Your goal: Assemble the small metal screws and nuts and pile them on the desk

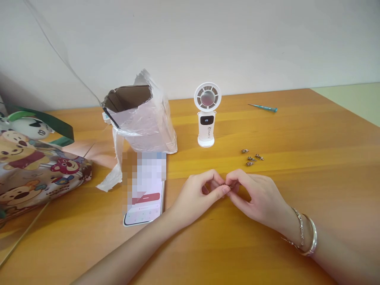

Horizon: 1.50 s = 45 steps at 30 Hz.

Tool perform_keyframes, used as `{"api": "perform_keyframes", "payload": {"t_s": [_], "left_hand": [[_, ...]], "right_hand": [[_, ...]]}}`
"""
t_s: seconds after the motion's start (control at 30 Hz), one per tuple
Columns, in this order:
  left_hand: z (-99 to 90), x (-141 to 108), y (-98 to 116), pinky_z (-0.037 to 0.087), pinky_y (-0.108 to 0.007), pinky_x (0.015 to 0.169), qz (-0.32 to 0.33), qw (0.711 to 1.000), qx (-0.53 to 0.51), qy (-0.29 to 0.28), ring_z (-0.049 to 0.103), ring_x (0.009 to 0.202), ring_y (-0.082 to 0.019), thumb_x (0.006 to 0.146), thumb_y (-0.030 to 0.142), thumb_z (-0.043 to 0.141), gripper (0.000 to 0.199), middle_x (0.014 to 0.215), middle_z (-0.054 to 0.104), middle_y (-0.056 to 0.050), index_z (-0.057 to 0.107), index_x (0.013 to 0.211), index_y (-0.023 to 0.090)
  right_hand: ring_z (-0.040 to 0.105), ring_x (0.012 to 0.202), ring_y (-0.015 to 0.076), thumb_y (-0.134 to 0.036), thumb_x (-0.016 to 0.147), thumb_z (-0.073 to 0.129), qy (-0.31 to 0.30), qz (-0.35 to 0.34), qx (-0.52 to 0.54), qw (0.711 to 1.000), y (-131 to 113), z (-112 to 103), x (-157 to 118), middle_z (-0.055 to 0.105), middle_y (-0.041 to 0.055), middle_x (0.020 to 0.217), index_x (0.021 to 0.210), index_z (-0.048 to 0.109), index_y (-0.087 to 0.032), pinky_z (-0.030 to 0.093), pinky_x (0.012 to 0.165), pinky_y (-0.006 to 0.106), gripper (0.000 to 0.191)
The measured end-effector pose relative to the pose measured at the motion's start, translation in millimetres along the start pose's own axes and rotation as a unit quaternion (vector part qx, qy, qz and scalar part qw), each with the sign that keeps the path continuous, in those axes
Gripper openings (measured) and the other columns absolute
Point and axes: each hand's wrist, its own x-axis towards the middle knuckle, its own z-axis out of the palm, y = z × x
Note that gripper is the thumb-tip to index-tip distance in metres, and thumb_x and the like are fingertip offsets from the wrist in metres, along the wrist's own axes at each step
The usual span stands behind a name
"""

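Metal fitting (229, 185), tiny, pinched between your fingertips (225, 190) near the middle of the frame. Your fingers cover most of it, so its exact shape can't be made out. Left hand (197, 197) and right hand (257, 196) are together, both closed in on that one piece, fingertips meeting above the wooden tabletop (299, 130).

Four loose metal fittings (251, 158) lie in a small cluster just ahead of your right hand, near it but not touching. Further back on the right, a blue-handled screwdriver (265, 108) lies flat, its thin shaft pointing left. A white handheld fan (207, 114) stands upright on its round base, left of the cluster, with a lit digital display on its body.

Back left of your hands stands an open-topped cardboard box (130, 99) wrapped in clear plastic film (148, 130). A loose strip of film trails down to the tabletop. A smartphone (144, 209) lies flat just in front of the box, screen up, mostly pixelated, with a red band showing. It sits just beside your left hand's wrist side, not under it. Far left, a printed gift bag (26, 170) with cartoon bears and a green handle lies on the table, a white plush toy (28, 127) at its top.

Silver bangle (312, 237) and chain bracelet (301, 227) sit on your right wrist. White wall (190, 39) behind the table.
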Motion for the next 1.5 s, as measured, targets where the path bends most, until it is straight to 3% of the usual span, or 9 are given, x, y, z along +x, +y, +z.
{"api": "perform_keyframes", "payload": {"t_s": [0.4, 0.67, 0.9, 1.07, 1.27, 1.5], "left_hand": [[3.1, 0, -2, 0.035, -0.022, 0.055, -0.003, 0.999, 0.037, 0.014, 0.052, 0.062, -0.011, 0.084, 0.033, 0.049, 0.019, 0.073, 0.064, 0.002, 0.054, 0.073, 0.018], [-1.5, 1, -2, 0.039, -0.022, 0.057, -0.006, 1.000, 0.003, 0.007, 0.053, 0.062, -0.011, 0.085, 0.032, 0.049, 0.017, 0.071, 0.063, 0.001, 0.056, 0.077, 0.018], [-0.5, 1, -5, 0.036, -0.021, 0.054, -0.007, 0.999, 0.031, 0.033, 0.051, 0.060, -0.010, 0.081, 0.036, 0.056, 0.017, 0.072, 0.063, 0.003, 0.060, 0.084, 0.020], [-0.2, -1, -4, 0.038, -0.022, 0.056, -0.008, 0.992, 0.110, 0.053, 0.055, 0.064, -0.012, 0.078, 0.036, 0.059, 0.015, 0.072, 0.065, 0.004, 0.063, 0.086, 0.024], [-0.3, -1, -5, 0.038, -0.023, 0.062, 0.028, 0.965, 0.239, 0.104, 0.057, 0.076, -0.013, 0.078, 0.031, 0.060, 0.009, 0.076, 0.067, 0.007, 0.065, 0.085, 0.030], [0.0, 1, -9, 0.039, -0.025, 0.064, 0.039, 0.953, 0.272, 0.129, 0.056, 0.083, -0.014, 0.084, 0.035, 0.052, 0.013, 0.085, 0.067, 0.007, 0.064, 0.086, 0.030]], "right_hand": [[0.047, 0.047, 0.0102, -0.012, 0.079, 0.038, -0.004, -0.027, -0.035, 0.999, -3, 2, 1, 0.054, -0.0049, 0.059, 0.082, 0.043, -0.022, 0.031, 0.046, 0.021, 0.011], [0.056, 0.054, 0.0108, -0.021, 0.085, 0.042, -0.021, -0.010, -0.015, 1.000, 5, -1, 0, 0.061, -0.0039, 0.068, 0.086, 0.041, -0.023, 0.037, 0.050, 0.021, 0.003], [0.063, 0.068, 0.0119, -0.019, 0.084, 0.048, -0.005, 0.021, -0.013, 1.000, 15, -12, 1, 0.065, -0.0032, 0.078, 0.090, 0.047, -0.024, 0.043, 0.058, 0.022, 0.007], [0.059, 0.078, 0.0159, -0.023, 0.082, 0.054, 0.047, 0.055, -0.044, 0.996, 31, -26, 5, 0.062, -0.0009, 0.082, 0.085, 0.052, -0.024, 0.046, 0.069, 0.029, 0.004], [0.051, 0.092, 0.0212, -0.023, 0.082, 0.055, -0.049, -0.007, -0.069, 0.996, 38, -17, 9, 0.062, 0.0017, 0.088, 0.084, 0.056, -0.024, 0.043, 0.078, 0.037, 0.003], [0.049, 0.093, 0.0207, -0.025, 0.087, 0.048, -0.041, -0.006, -0.073, 0.996, 32, -5, 8, 0.062, 0.0013, 0.092, 0.087, 0.057, -0.025, 0.038, 0.082, 0.040, 0.009]]}}
